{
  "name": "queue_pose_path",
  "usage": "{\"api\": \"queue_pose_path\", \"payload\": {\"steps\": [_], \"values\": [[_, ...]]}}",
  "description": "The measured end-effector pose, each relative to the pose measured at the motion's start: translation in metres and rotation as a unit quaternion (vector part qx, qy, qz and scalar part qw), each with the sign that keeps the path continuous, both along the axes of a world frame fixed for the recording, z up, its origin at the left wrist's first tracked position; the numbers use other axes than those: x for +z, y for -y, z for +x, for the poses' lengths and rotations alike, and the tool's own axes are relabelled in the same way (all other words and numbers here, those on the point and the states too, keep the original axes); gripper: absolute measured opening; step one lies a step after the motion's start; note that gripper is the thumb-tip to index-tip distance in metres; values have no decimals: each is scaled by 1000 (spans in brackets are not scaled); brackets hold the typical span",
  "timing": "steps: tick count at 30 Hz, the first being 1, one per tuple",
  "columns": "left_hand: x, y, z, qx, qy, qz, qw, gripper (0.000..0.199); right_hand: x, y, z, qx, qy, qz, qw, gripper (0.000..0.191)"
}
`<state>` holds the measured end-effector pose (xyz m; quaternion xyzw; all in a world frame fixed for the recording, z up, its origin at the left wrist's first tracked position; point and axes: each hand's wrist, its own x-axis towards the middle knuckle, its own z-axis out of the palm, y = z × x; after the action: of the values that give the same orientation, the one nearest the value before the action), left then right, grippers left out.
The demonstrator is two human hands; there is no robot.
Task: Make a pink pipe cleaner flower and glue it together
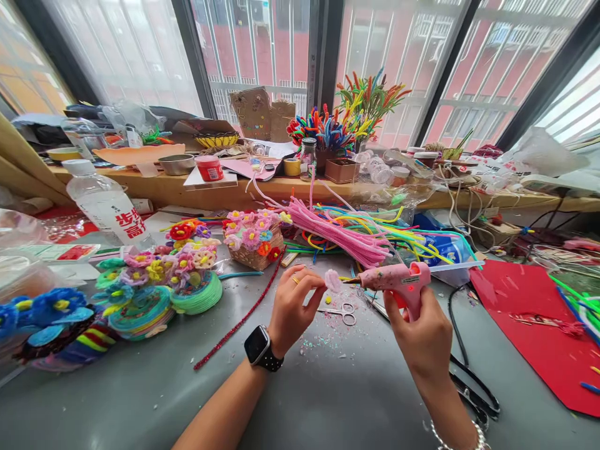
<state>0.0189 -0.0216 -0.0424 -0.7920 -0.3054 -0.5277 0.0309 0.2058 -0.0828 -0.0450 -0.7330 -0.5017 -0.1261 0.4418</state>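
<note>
Between the thumb and fingers of my left hand [296, 306] is a small pale pink fuzzy flower [332, 281]. My right hand [422, 334] is wrapped round the handle of a pink glue gun [396, 281], which has a clear glue stick coming out of its back. The gun's nozzle points left and is at the flower's right side; whether they touch, I cannot tell. Below the flower, small scissors [347, 314] lie on the grey table [234, 412] among coloured scraps. A tiny yellow piece [328, 300] is near the scissors.
Left are pots of fuzzy flowers [194, 294], a basket of flowers [253, 250], a water bottle [107, 206] and a dark red glittery stem [239, 325]. Behind lie pink pipe cleaners [337, 231]. A red sheet [529, 331] and black cable [457, 331] are at the right.
</note>
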Motion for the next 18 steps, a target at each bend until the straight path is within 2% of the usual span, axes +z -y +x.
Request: {"api": "queue_pose_path", "payload": {"steps": [6, 13, 18], "values": [[-2, -2, 0, -4, -9, 0, 1000, 12, 1, 0, 2, -3, 2, -9, 1000, 33], [0, 1, 0, 4, 0, 8, 1000, 10, -1, 1, 5, 24, 76, 68, 995, 36], [-1, 0, 0, 6, 4, 8, 1000, 10, -2, 2, 5, 37, 92, 79, 992, 39]]}}
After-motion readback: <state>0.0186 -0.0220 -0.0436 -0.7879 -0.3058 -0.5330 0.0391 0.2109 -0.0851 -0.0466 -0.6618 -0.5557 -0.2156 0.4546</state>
